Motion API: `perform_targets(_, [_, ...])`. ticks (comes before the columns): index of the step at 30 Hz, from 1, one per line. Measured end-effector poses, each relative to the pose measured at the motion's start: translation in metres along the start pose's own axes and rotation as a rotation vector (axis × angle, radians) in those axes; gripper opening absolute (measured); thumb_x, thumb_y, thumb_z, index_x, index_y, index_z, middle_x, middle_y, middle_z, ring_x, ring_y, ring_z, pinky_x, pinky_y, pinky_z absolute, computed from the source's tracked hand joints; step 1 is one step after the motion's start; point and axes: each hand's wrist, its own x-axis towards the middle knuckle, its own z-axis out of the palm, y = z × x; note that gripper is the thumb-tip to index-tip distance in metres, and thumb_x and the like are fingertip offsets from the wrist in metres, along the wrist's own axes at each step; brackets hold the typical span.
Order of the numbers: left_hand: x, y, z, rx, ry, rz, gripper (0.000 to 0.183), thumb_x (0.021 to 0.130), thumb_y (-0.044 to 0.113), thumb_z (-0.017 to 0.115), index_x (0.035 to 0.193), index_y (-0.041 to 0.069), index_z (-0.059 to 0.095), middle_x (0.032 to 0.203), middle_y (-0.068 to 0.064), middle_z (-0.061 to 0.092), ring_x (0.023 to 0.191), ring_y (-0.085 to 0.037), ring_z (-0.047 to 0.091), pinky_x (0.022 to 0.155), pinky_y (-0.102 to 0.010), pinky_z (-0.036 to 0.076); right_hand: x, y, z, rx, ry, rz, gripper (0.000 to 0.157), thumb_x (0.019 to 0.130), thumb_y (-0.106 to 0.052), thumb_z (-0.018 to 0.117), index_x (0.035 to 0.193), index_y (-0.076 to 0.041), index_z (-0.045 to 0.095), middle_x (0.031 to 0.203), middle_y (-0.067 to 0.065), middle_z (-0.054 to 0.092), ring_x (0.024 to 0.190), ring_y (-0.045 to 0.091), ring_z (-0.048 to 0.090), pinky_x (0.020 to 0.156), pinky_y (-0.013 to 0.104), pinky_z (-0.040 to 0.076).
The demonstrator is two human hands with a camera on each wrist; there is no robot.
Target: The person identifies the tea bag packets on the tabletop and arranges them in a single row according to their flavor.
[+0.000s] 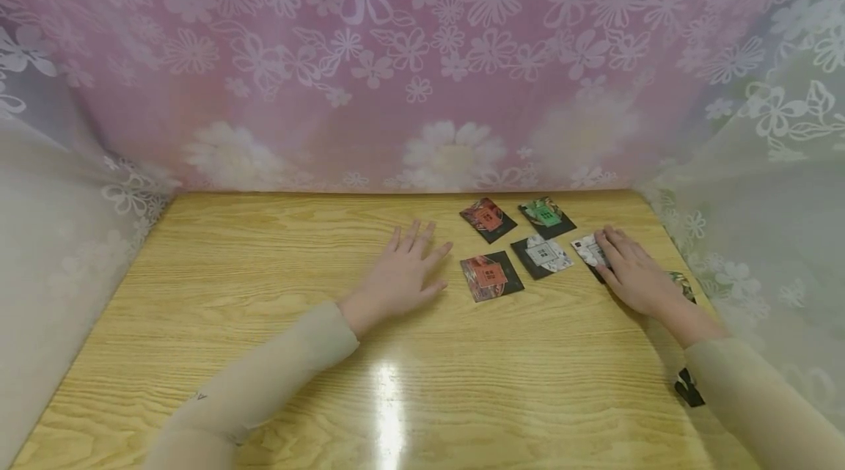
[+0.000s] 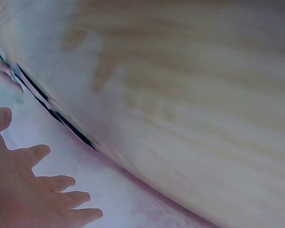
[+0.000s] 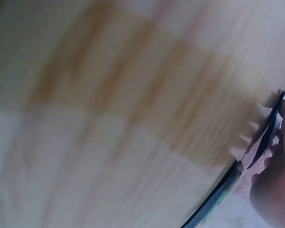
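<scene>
- White/blk packet [image 1: 584, 247]: R side of worktop [image 1: 264, 265], partly hidden under R hand [image 1: 630, 272]. Prob. light, thin, semi-stiff, a bit slick; could crease.
- L hand [image 1: 399, 273]: grip spread, fingers apart, holds nothing; nearest = lower red/blk packet.
- Lower red/blk packet [image 1: 491, 276]: flat, just right of L hand, apart from it. Best hold prob. a blk edge, thumb + finger, not mid-face.
- Upper red/blk packet [image 1: 488, 219]: farther back, nr floral curtain [image 1: 422, 37].
- Grey/blk packet [image 1: 542, 256]: betw. lower red/blk + white/blk; corner v. close to green/blk packet [image 1: 546, 216], can't tell if touching.
- R hand: grip lies over white/blk packet, fingers fairly straight, resting on it; no clear pinch visible. Free L edge = prob. best hold, since thin pcs may stick flat to worktop.
- Yellow-green packet [image 1: 683, 285]: past R hand, mostly hidden.
- Blk item [image 1: 689, 387]: by R sleeve [image 1: 739, 375], partly covered, can't ID.
</scene>
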Motion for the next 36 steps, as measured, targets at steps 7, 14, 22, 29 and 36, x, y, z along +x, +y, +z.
perform_targets(7, [0.023, 0.032, 0.008, 0.062, -0.054, 0.091, 0.067, 0.112, 0.056, 0.038, 0.171, 0.027, 0.026, 0.179, -0.018, 0.012, 0.166, -0.043, 0.013, 0.137, -0.059, 0.013, 0.0, -0.006, -0.004, -0.015, -0.039, -0.008, 0.067, 0.117, -0.027, 0.038, 0.167, 0.009, 0.01, 0.173, 0.035, 0.01, 0.162, 0.052, 0.01, 0.135, 0.064, 0.011])
perform_targets(14, [0.041, 0.057, 0.01, 0.133, -0.087, 0.169, 0.063, 0.114, 0.053, 0.037, 0.171, 0.03, 0.026, 0.179, -0.013, 0.016, 0.167, -0.036, 0.016, 0.138, -0.052, 0.016, 0.003, -0.007, -0.001, 0.002, -0.043, -0.014, 0.065, 0.117, -0.024, 0.037, 0.166, 0.01, 0.012, 0.172, 0.036, 0.01, 0.162, 0.051, 0.011, 0.134, 0.064, 0.016])
perform_targets(22, [0.051, 0.072, 0.015, 0.236, -0.142, 0.269, 0.058, 0.116, 0.048, 0.032, 0.171, 0.031, 0.024, 0.179, -0.009, 0.022, 0.166, -0.027, 0.021, 0.138, -0.045, 0.02, 0.004, -0.01, -0.001, 0.027, -0.037, -0.017, 0.061, 0.117, -0.021, 0.039, 0.168, 0.006, 0.018, 0.171, 0.039, 0.011, 0.161, 0.053, 0.012, 0.129, 0.069, 0.021])
perform_targets(29, [0.049, 0.074, 0.02, 0.299, -0.208, 0.319, 0.053, 0.119, 0.033, 0.024, 0.171, 0.023, 0.026, 0.178, -0.003, 0.026, 0.166, -0.022, 0.023, 0.139, -0.038, 0.018, 0.004, -0.009, 0.002, -0.019, -0.006, -0.035, 0.06, 0.116, -0.02, 0.041, 0.166, 0.007, 0.023, 0.171, 0.037, 0.016, 0.161, 0.051, 0.015, 0.131, 0.067, 0.023])
perform_targets(36, [0.048, 0.062, 0.023, 0.28, -0.229, 0.366, 0.054, 0.118, 0.022, 0.022, 0.172, 0.016, 0.021, 0.179, -0.004, 0.017, 0.167, -0.022, 0.016, 0.139, -0.036, 0.013, 0.007, -0.008, 0.004, -0.036, 0.019, -0.058, 0.059, 0.115, -0.018, 0.042, 0.163, 0.013, 0.026, 0.17, 0.037, 0.021, 0.159, 0.052, 0.022, 0.129, 0.066, 0.027])
